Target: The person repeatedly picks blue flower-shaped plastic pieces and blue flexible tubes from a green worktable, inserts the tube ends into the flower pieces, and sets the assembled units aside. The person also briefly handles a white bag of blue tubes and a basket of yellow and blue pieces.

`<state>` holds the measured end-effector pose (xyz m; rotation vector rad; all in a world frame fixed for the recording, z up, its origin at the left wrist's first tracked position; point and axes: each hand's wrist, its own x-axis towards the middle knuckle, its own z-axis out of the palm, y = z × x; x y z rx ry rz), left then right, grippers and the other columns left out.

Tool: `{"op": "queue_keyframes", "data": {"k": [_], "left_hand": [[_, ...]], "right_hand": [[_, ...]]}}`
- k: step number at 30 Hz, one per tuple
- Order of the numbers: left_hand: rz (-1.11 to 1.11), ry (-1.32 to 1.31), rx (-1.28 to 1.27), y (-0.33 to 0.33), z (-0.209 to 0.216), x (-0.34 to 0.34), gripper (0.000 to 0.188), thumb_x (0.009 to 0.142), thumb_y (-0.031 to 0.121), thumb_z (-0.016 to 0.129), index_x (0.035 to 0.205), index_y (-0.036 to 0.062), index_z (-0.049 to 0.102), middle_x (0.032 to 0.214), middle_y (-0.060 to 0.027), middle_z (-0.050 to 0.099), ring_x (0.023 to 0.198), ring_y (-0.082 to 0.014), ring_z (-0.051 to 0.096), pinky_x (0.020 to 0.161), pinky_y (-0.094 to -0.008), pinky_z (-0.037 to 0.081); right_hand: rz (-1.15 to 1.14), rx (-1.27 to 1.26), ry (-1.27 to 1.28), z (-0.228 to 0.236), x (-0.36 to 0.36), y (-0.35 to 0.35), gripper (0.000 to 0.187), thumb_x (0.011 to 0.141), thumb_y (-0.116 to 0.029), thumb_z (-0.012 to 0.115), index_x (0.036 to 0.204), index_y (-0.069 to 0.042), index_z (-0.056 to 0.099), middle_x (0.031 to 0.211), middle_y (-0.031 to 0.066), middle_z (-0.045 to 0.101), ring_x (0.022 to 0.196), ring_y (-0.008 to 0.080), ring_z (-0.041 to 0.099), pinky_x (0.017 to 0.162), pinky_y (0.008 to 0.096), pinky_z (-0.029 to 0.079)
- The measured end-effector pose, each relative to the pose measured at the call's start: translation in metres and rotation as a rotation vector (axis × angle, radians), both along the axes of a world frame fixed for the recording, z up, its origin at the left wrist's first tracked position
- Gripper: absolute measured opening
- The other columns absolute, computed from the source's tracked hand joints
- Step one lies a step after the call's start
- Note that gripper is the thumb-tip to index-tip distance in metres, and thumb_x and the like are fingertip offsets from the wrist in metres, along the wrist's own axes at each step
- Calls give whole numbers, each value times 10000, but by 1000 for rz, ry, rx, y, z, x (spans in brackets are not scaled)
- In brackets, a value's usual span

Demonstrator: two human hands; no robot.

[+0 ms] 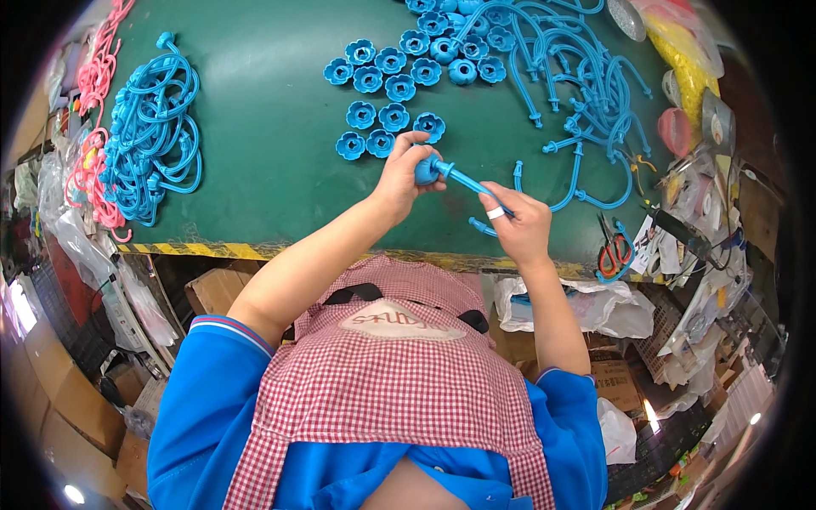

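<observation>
My left hand [396,180] is closed round a blue flower-shaped plastic cup [426,170], just above the green table [280,127]. One knobbed end of a blue plastic cord [466,179] meets that cup; whether it is seated inside cannot be seen. With thumb and fingers my right hand [520,223] pinches the cord farther along, and its other end [482,227] shows below the fingers. A white band circles one right finger. Beyond my hands lie several loose blue flower cups [393,116], most with their square-holed insides facing up.
At the far right, blue cords [586,81] lie tangled. A bundle of joined blue cords [153,127] sits at left beside pink cords [99,72]. Red-handled scissors [612,257] rest near the right front edge. A white bag [586,313] hangs below the striped table edge [229,251].
</observation>
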<state>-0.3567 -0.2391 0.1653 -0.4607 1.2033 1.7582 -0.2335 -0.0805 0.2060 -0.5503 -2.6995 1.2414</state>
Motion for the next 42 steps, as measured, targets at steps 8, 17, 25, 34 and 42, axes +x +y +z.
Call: {"op": "queue_keyframes", "data": {"k": [8,17,25,34,42], "left_hand": [[-246,324,-90,7,6,25,258,931,279,552,831,44,593,714,-17,549,562,-103,522,501,-230,411],[-709,1853,-834,15,-38,-26,508,708,159,737,1179,152,547,1221,-119,514,1142,-329,488,936,-420,429],[-583,1347,-640,18,-31,-39,509,704,155,758,1151,84,523,1121,-131,577,973,-336,587,800,-413,497],[-342,355,-104,25,10,-7,175,896,236,584,1003,104,544,804,3,540,636,-90,517,516,-234,424],[-572,1014,-346,9,12,33,255,862,336,631,898,84,627,864,-52,585,828,-194,557,695,-334,453]], "right_hand": [[-202,-533,-276,-9,22,-14,240,831,-232,700,971,-38,718,625,55,596,586,141,545,566,266,431],[-713,511,-534,-133,54,107,471,866,-229,630,1273,-24,512,1268,153,529,1207,337,431,994,518,309],[-532,-61,37,-68,52,45,326,884,-229,637,1168,-68,628,1021,125,677,864,299,646,749,344,499],[-91,157,-59,-7,5,-3,202,832,-272,660,1003,-177,709,666,28,585,590,252,580,501,359,444],[-104,-780,-497,-24,21,-8,219,812,-186,653,952,-21,686,778,130,655,714,265,630,674,363,489]]}}
